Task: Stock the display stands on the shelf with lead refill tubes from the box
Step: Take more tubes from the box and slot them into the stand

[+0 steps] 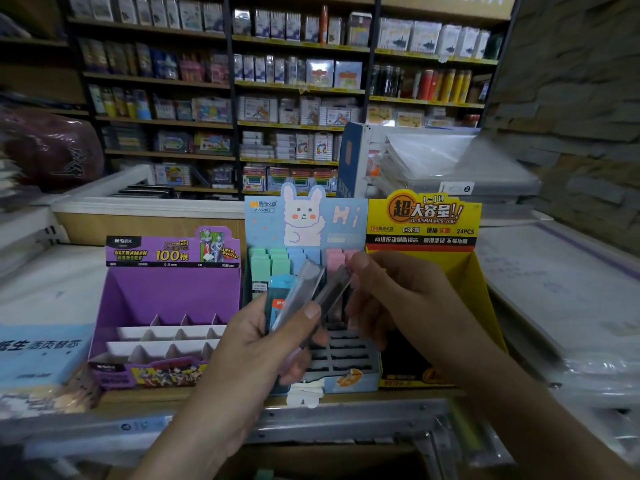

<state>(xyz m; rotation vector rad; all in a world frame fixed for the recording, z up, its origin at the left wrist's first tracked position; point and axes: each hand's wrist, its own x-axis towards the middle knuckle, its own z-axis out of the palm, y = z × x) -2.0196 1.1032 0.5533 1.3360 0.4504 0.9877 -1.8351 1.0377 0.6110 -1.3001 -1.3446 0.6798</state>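
My left hand [256, 348] grips a fanned bunch of lead refill tubes [298, 299], one teal and the others clear grey, in front of the blue rabbit display stand [346, 220]. My right hand [391, 299] pinches the top of one grey tube [334, 292] in that bunch. The blue stand holds green, blue and pink tubes [277, 261] in its back rows, with bare slots [346, 355] lower down. To its left sits a purple display stand [166, 296] with white dividers and no tubes. A yellow display stand [450, 271] stands on the right.
The stands sit on a wooden shelf with a metal front rail [311, 420]. A blue paper pack [34, 351] lies at the left and plastic-wrapped stacks [554, 289] at the right. Stocked store shelves [298, 98] fill the background.
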